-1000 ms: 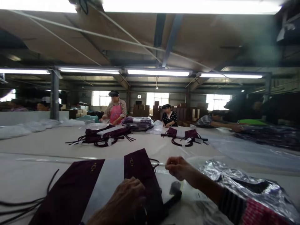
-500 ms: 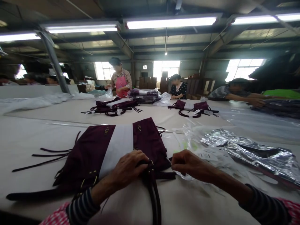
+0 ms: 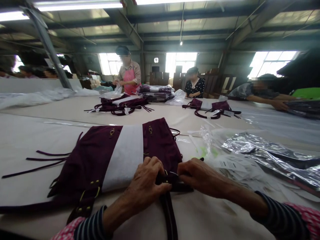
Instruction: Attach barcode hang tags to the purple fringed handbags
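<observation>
A dark purple handbag (image 3: 85,156) lies flat in front of me, with a white paper band (image 3: 123,156) around its middle. My left hand (image 3: 148,178) is closed on the base of the bag's handle (image 3: 168,213), beside a gold ring; the handle hangs down toward the table's near edge. Just right of it, my right hand (image 3: 197,175) is closed in a pinch by the bag's lower right corner. A thin pale line runs from the handle fitting to its fingertips, and a dark tip shows above the knuckles. What the pinch holds is hidden.
Clear plastic and white labels (image 3: 228,165) lie right of the bag, beside shiny silver wrapping (image 3: 270,153). Across the table (image 3: 62,116) are more purple bags (image 3: 205,106) and a wrapped stack (image 3: 156,93). Several co-workers stand or lean around the far side.
My right hand has moved left, close to my left hand at the handle base. My left hand's fingers have drawn up, with the thumb reaching right. The camera view has tilted down slightly.
</observation>
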`<state>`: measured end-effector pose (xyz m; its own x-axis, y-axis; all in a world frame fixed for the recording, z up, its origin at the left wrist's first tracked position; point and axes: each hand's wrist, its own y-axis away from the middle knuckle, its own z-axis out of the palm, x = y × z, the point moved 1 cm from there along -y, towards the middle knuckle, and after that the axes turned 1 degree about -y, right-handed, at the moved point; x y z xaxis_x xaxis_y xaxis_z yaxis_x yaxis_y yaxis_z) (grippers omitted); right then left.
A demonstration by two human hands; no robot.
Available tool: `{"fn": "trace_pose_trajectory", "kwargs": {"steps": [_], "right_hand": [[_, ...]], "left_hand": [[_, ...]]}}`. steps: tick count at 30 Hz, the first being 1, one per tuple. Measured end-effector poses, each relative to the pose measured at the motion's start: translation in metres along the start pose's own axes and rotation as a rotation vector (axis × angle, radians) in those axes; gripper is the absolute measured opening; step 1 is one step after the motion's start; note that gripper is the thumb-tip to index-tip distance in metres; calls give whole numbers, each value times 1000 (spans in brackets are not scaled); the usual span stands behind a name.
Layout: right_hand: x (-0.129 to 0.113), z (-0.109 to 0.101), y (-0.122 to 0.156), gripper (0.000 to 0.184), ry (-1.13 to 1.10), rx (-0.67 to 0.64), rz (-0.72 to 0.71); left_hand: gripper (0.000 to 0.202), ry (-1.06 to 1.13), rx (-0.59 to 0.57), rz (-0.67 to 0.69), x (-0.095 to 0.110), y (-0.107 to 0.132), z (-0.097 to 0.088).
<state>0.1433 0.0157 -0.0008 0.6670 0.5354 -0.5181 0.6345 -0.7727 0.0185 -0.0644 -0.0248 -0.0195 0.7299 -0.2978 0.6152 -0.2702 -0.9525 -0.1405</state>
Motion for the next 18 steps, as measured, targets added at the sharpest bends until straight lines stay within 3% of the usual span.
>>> {"fn": "trace_pose_trajectory", "kwargs": {"steps": [4, 9, 14, 18], "right_hand": [[-1, 1, 0, 13, -93, 19, 24], [-14, 3, -2, 14, -106, 21, 6], [-16, 22, -15, 12, -194, 112, 6], [-10, 43, -27, 11, -409, 231, 99]], "left_hand": [[4, 299, -26, -7, -14, -8, -4], [6, 513, -73, -35, -27, -15, -11], [8, 545, -82, -61, -26, -13, -14], [30, 518, -107, -104, -26, -13, -18]]}}
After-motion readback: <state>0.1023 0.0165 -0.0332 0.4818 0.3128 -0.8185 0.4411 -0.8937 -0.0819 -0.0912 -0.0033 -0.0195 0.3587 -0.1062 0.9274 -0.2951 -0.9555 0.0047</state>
